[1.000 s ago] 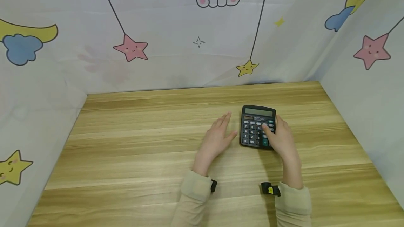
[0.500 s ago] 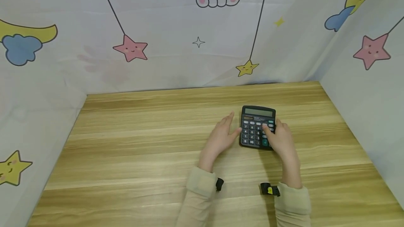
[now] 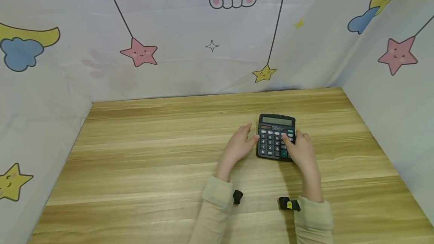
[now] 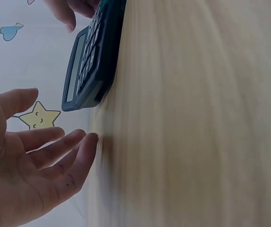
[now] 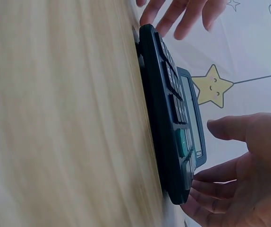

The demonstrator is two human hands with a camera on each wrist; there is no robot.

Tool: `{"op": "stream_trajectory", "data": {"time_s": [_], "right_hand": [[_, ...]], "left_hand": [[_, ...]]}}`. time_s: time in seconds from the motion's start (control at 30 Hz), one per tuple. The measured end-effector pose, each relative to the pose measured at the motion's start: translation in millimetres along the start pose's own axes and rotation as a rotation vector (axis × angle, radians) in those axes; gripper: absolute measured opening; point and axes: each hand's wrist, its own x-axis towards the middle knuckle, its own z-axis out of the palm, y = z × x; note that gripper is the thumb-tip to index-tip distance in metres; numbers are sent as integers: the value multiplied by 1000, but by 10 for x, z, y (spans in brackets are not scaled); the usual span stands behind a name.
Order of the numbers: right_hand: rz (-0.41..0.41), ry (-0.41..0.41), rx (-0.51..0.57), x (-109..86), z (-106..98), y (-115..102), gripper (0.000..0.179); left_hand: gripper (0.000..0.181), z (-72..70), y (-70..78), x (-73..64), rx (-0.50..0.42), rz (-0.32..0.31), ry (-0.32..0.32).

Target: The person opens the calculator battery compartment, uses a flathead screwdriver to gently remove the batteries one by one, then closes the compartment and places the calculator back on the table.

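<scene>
A black desktop calculator lies face up on the wooden table, its display at the far end. To its left is my left hand, fingers extended; the left wrist view shows this hand with a gap between it and the calculator. My right hand is at the right side, its thumb over the right-hand keys. In the right wrist view that thumb stands off the keys of the calculator, while the fingers of the right hand are at the side edge. Whether they touch it I cannot tell.
The wooden table reaches back to a white cloth wall printed with stars, moons and a cartoon animal. More cloth rises at the left and right sides. A black strap sticks out from the right sleeve cuff.
My left hand has moved right, closer to the calculator's left edge. My right hand and the calculator have stayed nearly in place.
</scene>
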Motion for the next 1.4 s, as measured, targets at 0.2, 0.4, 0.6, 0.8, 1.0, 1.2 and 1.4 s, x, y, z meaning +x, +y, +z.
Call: {"op": "stream_trajectory", "data": {"time_s": [0.2,0.4,0.6,0.8,1.0,1.2,1.4], "right_hand": [[13,-14,1,17,21,2,71],[39,-30,20,27,27,1,75],[44,-31,37,33,43,7,74],[39,-28,54,42,55,23,73],[41,-26,69,50,63,36,72],[52,-50,118,63,56,62,74],[62,-96,269,73,24,92,67]], "left_hand": [[58,32,15,32,-50,-27,8],[55,81,37,87,-82,-41,-2],[48,130,55,155,-67,-28,11],[50,159,69,189,-77,-22,-1],[55,178,103,185,-120,-41,-8],[58,204,131,183,-120,-60,-8],[58,224,161,180,-118,-91,-9]]}}
